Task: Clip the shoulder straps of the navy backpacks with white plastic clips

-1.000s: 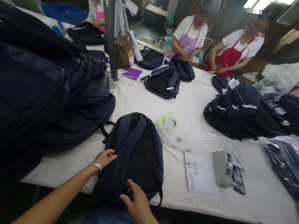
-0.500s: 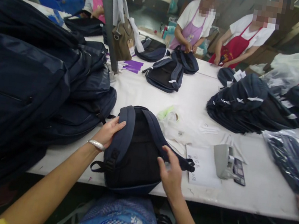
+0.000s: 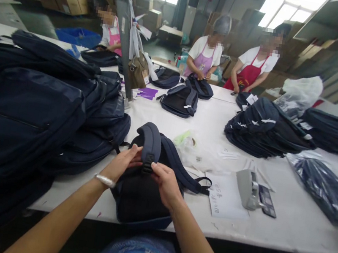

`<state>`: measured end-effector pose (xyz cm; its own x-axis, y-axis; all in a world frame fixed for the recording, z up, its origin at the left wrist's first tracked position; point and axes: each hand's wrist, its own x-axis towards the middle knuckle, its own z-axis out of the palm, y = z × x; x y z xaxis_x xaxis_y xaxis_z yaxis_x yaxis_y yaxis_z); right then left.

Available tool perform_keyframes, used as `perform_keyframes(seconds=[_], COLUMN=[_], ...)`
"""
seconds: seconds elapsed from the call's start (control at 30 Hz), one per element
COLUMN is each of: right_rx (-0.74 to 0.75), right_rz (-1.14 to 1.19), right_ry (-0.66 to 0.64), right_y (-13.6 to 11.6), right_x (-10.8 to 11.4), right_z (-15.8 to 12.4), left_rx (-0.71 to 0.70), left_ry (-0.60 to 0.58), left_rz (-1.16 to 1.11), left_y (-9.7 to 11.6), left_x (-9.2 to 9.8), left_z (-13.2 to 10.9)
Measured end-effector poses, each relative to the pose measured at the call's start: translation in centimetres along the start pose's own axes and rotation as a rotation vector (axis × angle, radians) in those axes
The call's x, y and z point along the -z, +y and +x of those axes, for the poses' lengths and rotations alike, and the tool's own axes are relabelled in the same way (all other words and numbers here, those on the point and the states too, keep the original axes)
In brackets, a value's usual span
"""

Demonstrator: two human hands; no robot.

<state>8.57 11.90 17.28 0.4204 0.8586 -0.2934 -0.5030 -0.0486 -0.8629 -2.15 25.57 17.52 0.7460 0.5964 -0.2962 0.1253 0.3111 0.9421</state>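
A dark navy backpack (image 3: 144, 201) lies back side up at the table's front edge. Its left shoulder strap (image 3: 153, 141) is raised in an arch over the back panel. My left hand (image 3: 121, 162) holds this strap from its left side, fingers partly behind it. The fingers of my right hand (image 3: 166, 182) pinch the black buckle (image 3: 148, 164) at the strap's lower end. The other shoulder strap (image 3: 178, 168) lies slack to the right, its webbing loop resting on the table.
Navy backpacks are heaped at the left (image 3: 22, 120) and stacked at the right (image 3: 265, 129). A grey tape dispenser (image 3: 247, 189), a paper sheet (image 3: 225, 195) and a plastic bag (image 3: 198, 154) lie nearby. A metal post (image 3: 127, 38) rises behind; three people work across the table (image 3: 209, 116).
The left strap has been lifted and bent over the back panel. My right hand has moved left and closed on its buckle. The view has tilted upward.
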Motion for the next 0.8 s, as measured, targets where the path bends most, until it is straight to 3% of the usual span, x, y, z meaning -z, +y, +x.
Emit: perform_keyframes(seconds=[0.1, 0.2, 0.33, 0.4, 0.53, 0.7, 0.8], right_rx=[-0.021, -0.003, 0.052, 0.07, 0.107, 0.108, 0.127], right_rz=[0.124, 0.122, 0.106, 0.087, 0.013, 0.006, 0.034], right_ry=[-0.032, -0.063, -0.102, -0.108, -0.087, -0.165, -0.105], right_y=[-1.3, -2.3, -2.8, -2.7, -2.4, -2.5, -2.3], right_x=[-0.3, -1.0, -2.3, -2.9, -4.0, -5.7, -7.0], right_z=[0.7, 1.0, 0.4, 0.0, -0.4, 0.2, 1.4], left_rx=[-0.174, -0.241, -0.411, -0.403, -0.265, -0.295, -0.314], left_ry=[0.029, 0.012, 0.279, 0.358, 0.236, 0.235, 0.233], left_rz=[0.2, 0.386, 0.504, 0.525, 0.382, 0.305, 0.286], left_y=[0.4, 0.8, 0.8, 0.5, -0.4, -0.5, -0.1], left_x=[0.1, -0.6, -1.9, -2.2, -1.6, 0.1, 1.5], left_z=[-3.2, -5.5, -7.3, -7.7, -7.8, -7.7, -7.6])
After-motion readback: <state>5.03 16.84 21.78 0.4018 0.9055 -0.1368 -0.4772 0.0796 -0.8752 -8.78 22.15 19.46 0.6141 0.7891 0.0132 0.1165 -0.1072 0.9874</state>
